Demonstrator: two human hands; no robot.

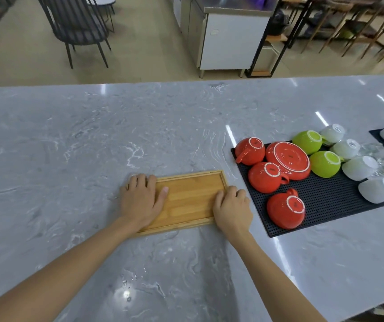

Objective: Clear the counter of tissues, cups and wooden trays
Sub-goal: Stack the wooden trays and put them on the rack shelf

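A rectangular wooden tray (190, 198) lies flat on the grey marble counter (93, 140), near its middle. My left hand (140, 201) grips the tray's left end, thumb resting on the inside, fingers curled over the edge. My right hand (232, 210) holds the tray's right end the same way. The tray holds nothing. No tissues are in view.
Right of the tray a black rubber mat (325, 201) carries upturned red cups (285, 209), a red saucer (288, 159), green cups (324, 163) and white cups (378, 189). Another mat (376, 135) lies at far right. Chairs (79, 29) and a steel cabinet (228, 36) stand beyond the counter.
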